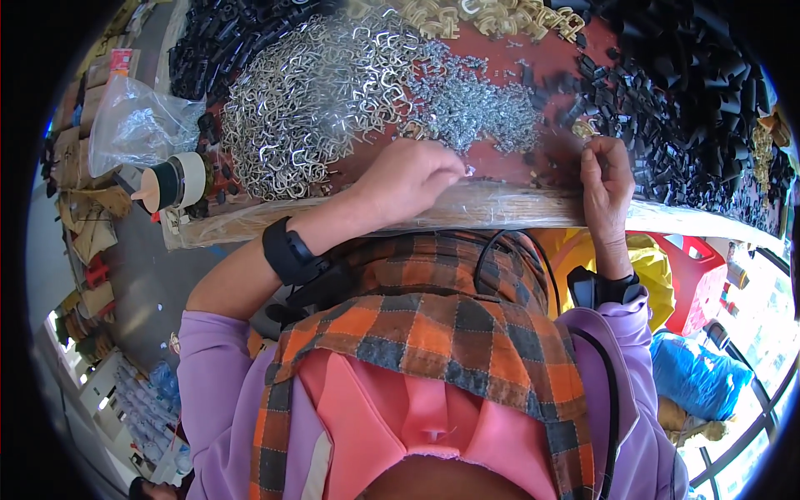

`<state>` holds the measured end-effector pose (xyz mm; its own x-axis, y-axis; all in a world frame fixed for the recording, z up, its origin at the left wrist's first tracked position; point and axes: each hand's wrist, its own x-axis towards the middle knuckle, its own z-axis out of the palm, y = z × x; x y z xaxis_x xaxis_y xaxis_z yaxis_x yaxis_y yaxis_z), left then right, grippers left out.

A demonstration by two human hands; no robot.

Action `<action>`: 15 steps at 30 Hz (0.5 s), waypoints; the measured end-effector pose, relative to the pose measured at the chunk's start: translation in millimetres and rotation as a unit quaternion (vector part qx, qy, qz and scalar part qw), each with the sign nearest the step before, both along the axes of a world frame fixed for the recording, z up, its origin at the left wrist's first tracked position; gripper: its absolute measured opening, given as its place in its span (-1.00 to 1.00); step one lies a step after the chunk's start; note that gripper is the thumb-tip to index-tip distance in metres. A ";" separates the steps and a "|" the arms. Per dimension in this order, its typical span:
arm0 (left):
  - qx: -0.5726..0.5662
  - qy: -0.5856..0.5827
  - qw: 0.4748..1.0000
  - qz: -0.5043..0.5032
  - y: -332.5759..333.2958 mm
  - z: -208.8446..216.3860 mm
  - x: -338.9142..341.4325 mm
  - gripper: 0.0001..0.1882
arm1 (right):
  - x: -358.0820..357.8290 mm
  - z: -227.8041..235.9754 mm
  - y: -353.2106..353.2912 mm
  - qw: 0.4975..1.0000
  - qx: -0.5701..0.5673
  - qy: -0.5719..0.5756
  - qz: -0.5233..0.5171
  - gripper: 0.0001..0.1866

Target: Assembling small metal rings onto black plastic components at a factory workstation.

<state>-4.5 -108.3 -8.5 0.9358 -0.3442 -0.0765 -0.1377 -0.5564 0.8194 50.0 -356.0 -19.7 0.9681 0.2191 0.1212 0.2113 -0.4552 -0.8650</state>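
My left hand [408, 173] is closed in a pinch at the near edge of the table, beside a heap of small silver screws [475, 108]. A tiny shiny piece [470, 171] shows at its fingertips, too small to name surely. To the right, my right hand [608, 179] is raised with thumb and fingers pinched together. Just above its fingertips is a small gold-coloured metal part [585, 129], which the hand appears to grip. Silver U-shaped shackles [287, 125] lie in a large heap to the left of the screws.
Gold-coloured parts [500, 17] are piled at the back. Black plastic pieces [642, 108] cover the table's right side, and more black parts [225, 42] fill the back left. Tape rolls [179, 182] and a clear plastic bag [137, 125] are at the left. A red stool [696, 279] stands below right.
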 end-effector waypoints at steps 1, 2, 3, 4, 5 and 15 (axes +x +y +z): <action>0.010 -0.023 0.999 -0.034 1.5 -1.5 0.9 -0.92 | 2.5 -0.2 -1.2 1.000 -0.001 0.000 0.002 -0.98; 0.024 -0.046 0.997 -0.065 4.3 -0.7 0.7 -0.91 | 4.0 -1.3 -1.5 1.000 0.001 -0.011 0.005 -0.98; 0.026 -0.048 0.997 -0.056 3.7 0.2 2.0 -0.91 | 6.0 -2.2 -2.3 1.000 0.003 -0.023 0.010 -0.98; 0.053 -0.065 0.995 -0.061 1.9 2.4 3.8 -0.90 | 9.1 -5.0 1.2 0.999 0.012 -0.037 0.020 -0.98; 0.087 -0.082 0.991 -0.059 0.8 6.0 5.7 -0.89 | 11.5 -10.6 0.3 0.999 0.015 -0.046 0.021 -0.98; 0.012 -0.170 0.985 0.010 -10.8 4.5 11.4 -0.88 | -9.2 -8.2 -0.7 1.000 0.005 -0.022 -0.021 -0.87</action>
<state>6.9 -119.1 -3.9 0.9153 -0.3273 0.2348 -0.3909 -0.5810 0.7139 40.9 -356.7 -27.8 0.9702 0.1773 0.1651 0.2296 -0.4553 -0.8602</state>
